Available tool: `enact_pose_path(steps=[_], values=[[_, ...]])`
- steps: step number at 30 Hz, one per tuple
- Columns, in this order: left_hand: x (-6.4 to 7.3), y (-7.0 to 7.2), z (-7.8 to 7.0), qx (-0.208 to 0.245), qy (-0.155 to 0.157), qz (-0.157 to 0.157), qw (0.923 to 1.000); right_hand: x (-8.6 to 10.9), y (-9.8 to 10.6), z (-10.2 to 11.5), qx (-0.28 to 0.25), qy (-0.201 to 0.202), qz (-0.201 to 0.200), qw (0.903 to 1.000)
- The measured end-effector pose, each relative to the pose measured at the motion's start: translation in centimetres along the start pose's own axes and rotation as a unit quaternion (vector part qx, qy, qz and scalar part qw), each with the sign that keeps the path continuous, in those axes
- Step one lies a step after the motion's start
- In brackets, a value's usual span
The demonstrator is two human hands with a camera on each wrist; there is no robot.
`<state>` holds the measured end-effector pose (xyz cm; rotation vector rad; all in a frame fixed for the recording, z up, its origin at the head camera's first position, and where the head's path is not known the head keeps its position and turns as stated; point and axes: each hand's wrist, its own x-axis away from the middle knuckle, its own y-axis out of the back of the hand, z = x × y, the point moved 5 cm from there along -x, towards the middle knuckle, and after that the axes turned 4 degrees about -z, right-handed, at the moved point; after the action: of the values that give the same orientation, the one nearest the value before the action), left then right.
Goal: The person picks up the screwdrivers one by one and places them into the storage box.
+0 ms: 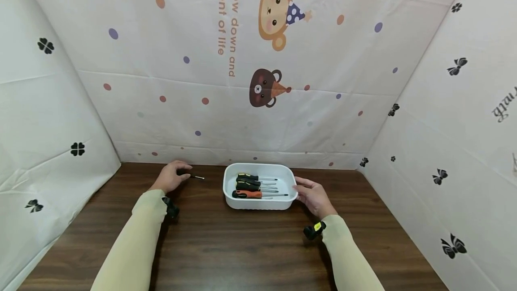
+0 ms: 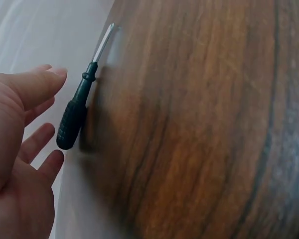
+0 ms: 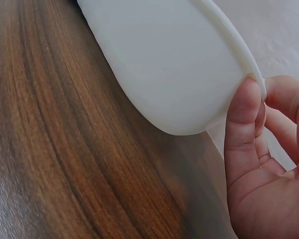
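A small black-handled screwdriver [image 2: 75, 112] lies on the table near the back wall. Around its handle hovers my left hand [image 1: 171, 176], with thumb and fingers spread and a gap between thumb and handle in the left wrist view. My right hand [image 1: 313, 196] pinches the right-hand rim of a white plastic basket [image 1: 258, 206], thumb on the near side and fingers behind, as the right wrist view shows. Inside the basket several screwdrivers lie side by side: black-and-yellow handled ones [image 1: 248, 186] and an orange-and-black one [image 1: 252, 195], shafts pointing right.
The dark wood-grain table [image 1: 238, 246] meets a white printed cloth [image 1: 226, 120] along its back edge. More cloth hangs at the left [image 1: 48, 116] and right [image 1: 424, 147] sides. The basket stands close to the back cloth.
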<state>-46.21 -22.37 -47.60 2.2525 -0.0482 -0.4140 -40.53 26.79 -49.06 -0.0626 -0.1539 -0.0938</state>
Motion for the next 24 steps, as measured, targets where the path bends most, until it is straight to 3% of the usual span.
enact_pose_path(steps=[12, 24], values=[[-0.3, -0.7, 1.1, -0.029, 0.027, 0.013, 0.9991, 0.1, -0.1, 0.0, -0.008, 0.003, 0.003, 1.0], [0.3, -1.0, 1.7, -0.009, 0.05, 0.009, 0.9987, -0.2, 0.0, 0.0, -0.017, 0.004, 0.001, 0.9999]])
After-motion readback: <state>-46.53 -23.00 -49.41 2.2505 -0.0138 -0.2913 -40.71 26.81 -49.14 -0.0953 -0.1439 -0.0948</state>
